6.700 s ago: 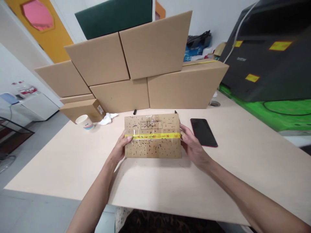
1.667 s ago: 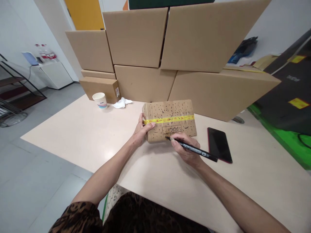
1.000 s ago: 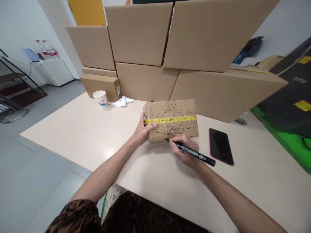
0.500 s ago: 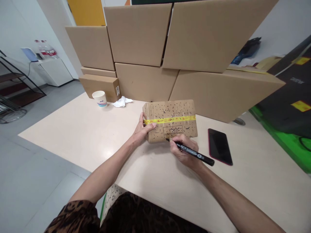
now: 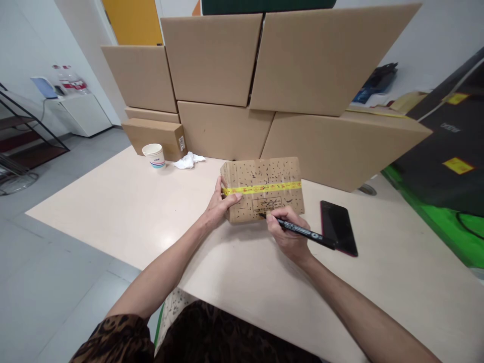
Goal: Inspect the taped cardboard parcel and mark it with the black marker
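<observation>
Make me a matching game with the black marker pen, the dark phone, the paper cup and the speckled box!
Things:
1. black marker pen
2. dark flat phone
3. white paper cup
4. speckled brown cardboard box with yellow tape

Places:
A. steadied by the left hand
B. beside the crumpled white tissue
C. gripped in the right hand
D. lying flat right of the box

Pairs: 1-C, 2-D, 3-B, 4-A

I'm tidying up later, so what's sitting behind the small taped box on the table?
Behind the small taped box, stacked plain cardboard boxes line the table's far edge. The bit of tabletop directly behind it is hidden. Left hand steadies it; right hand holds a marker.
</observation>
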A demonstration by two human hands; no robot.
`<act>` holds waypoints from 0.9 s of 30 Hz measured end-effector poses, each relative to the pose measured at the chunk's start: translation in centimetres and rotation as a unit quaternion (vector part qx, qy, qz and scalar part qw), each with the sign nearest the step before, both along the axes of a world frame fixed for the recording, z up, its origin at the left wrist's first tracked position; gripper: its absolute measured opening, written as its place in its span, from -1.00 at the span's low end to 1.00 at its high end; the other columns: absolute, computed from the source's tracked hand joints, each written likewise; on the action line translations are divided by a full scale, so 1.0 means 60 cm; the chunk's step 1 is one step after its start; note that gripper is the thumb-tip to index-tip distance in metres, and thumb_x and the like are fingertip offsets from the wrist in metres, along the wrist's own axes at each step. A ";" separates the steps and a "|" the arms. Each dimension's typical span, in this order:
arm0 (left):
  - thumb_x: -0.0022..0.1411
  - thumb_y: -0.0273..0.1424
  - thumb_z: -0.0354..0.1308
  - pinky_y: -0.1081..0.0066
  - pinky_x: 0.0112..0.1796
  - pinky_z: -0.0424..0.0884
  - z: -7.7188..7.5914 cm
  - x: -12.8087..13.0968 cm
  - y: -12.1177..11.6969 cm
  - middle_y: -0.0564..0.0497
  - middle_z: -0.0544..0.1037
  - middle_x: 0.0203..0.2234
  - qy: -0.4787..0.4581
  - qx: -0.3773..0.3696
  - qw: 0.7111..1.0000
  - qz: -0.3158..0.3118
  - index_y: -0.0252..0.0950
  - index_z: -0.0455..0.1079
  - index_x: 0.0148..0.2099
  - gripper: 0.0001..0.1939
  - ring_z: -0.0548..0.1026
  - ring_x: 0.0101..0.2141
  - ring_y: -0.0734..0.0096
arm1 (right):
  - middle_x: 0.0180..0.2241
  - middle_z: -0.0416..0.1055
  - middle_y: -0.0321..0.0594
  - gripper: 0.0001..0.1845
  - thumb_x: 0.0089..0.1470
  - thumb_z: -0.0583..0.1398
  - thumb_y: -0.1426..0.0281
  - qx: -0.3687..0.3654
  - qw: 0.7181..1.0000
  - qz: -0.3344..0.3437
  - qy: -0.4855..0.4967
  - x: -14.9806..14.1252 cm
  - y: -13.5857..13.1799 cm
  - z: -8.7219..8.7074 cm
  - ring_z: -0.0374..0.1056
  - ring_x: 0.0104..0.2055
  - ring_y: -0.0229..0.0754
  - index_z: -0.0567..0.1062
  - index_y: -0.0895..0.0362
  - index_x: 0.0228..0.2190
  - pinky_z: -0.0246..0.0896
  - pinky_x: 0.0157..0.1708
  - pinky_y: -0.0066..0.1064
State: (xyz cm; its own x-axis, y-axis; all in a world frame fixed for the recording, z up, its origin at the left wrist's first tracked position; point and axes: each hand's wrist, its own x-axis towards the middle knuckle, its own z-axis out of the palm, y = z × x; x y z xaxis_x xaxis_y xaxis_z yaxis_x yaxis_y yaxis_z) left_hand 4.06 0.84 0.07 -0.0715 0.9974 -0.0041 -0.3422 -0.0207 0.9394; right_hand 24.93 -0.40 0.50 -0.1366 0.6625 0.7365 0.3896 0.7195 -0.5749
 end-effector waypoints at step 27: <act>0.01 -0.15 0.54 -0.19 0.42 0.10 -0.003 -0.001 0.001 -0.33 0.24 0.45 -0.016 -0.007 1.000 -0.006 -0.18 -0.29 0.61 0.38 0.24 0.42 -0.28 | -0.63 0.42 -0.45 -0.80 0.13 0.23 0.42 0.033 0.999 0.025 -0.024 0.017 0.008 0.001 0.22 -0.70 -0.34 0.38 0.01 -0.51 0.17 -0.64 -0.47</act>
State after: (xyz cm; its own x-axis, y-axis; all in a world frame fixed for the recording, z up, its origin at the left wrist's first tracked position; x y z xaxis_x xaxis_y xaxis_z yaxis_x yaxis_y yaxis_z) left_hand 4.00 0.92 -0.13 -0.0600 0.9980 -0.0211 -0.3724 -0.0027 0.9281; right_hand 25.98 0.09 0.59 -0.2035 0.6038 0.7707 0.3786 0.7745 -0.5068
